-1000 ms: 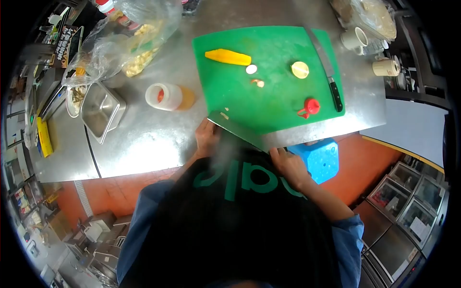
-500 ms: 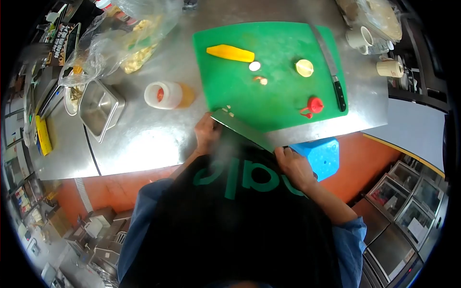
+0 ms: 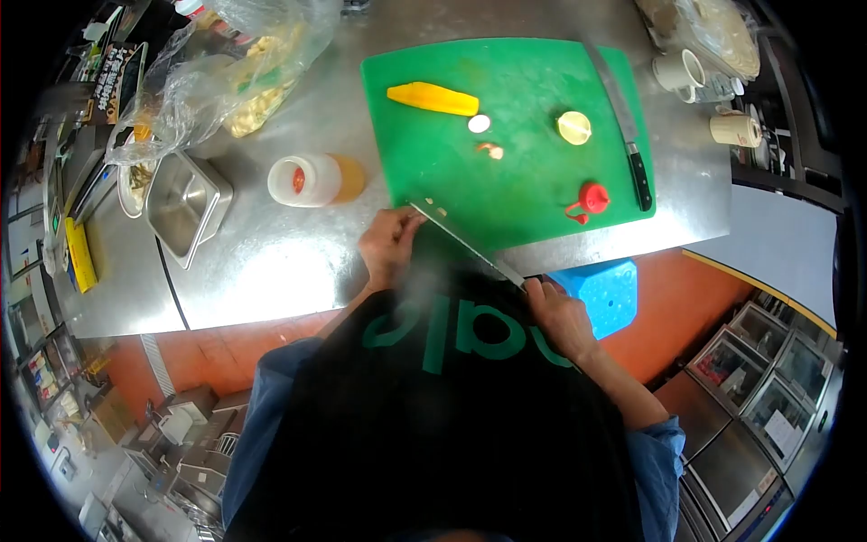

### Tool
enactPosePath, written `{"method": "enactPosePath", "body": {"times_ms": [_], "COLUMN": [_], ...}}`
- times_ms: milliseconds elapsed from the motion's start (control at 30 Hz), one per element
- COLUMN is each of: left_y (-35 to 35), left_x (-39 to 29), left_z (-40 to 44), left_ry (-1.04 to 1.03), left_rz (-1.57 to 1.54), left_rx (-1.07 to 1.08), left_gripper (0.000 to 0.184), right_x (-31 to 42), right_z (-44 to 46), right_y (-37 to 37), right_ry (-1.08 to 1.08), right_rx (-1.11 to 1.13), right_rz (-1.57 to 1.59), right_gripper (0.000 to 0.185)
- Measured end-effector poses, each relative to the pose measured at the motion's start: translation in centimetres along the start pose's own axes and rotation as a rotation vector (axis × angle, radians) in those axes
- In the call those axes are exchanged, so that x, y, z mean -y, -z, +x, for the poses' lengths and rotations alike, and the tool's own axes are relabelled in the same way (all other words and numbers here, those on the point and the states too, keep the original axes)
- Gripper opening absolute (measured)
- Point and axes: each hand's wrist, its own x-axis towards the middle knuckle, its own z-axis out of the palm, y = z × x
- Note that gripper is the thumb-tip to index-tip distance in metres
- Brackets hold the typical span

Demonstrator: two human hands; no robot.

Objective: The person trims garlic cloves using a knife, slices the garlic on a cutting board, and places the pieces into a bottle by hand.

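Note:
My right hand (image 3: pixel 560 316) is wrapped around the handle of a kitchen knife (image 3: pixel 470 247), whose blade slants up and left across the near edge of the green cutting board (image 3: pixel 524 181). Close to the blade's tip, my left hand (image 3: pixel 386 246) has its fingers drawn together at the board's lower left corner; whatever they pinch is hidden. A few small pale pieces (image 3: pixel 441 211) lie just beyond the tip. Farther up the board are a peeled yellow vegetable (image 3: pixel 432 98), a small white round piece (image 3: pixel 479 124), scraps (image 3: pixel 491 151) and a halved lemon (image 3: pixel 573 128).
A second knife (image 3: pixel 623 117) with a black handle and a red cap (image 3: pixel 592 197) lie on the board's right side. Left of it are a squeeze bottle (image 3: pixel 316 179) on its side, a steel pan (image 3: pixel 185 208) and a plastic bag (image 3: pixel 262 81). Mugs (image 3: pixel 677 70) stand at right.
The knife blade has turned from showing its flat side to nearly edge-on. My left hand has shifted slightly and its fingers have come up beside the tip; my right hand moved slightly right.

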Motion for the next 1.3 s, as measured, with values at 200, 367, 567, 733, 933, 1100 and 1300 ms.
{"method": "enactPosePath", "body": {"times_ms": [200,367,567,733,933,1100,1300], "left_y": [-0.3,-0.5,-1.2,-0.4,4.8,4.0,1.4], "left_x": [0.0,0.3,1.1,0.0,1.9,1.8,1.7], "left_z": [0.5,0.0,-0.1,-0.5,-2.5,-0.3,2.0], "left_ry": [0.065,0.004,-0.082,0.01,0.111,-0.275,-0.325], "left_rz": [-0.027,0.031,-0.019,-0.08,-0.073,0.204,0.254], "left_rx": [0.04,0.047,0.008,-0.056,-0.007,0.187,0.303], "left_gripper": [0.025,0.02,0.007,0.005,0.008,0.028,0.024], "right_x": [-0.2,-0.1,-0.2,0.1,0.2,0.3,0.2], "right_z": [0.2,0.2,0.1,0.0,0.2,0.6,0.2], "right_y": [-0.5,-0.6,-1.6,-1.3,-1.7,-1.7,-1.8], "right_ry": [-0.011,-0.014,0.0,-0.028,-0.069,-0.01,-0.026], "right_rx": [-0.026,-0.054,-0.104,-0.161,-0.206,-0.221,-0.281], "right_rz": [0.063,0.073,0.079,0.163,0.204,0.253,0.217], "right_gripper": [0.014,0.014,0.013,0.011,0.017,0.018,0.019]}}
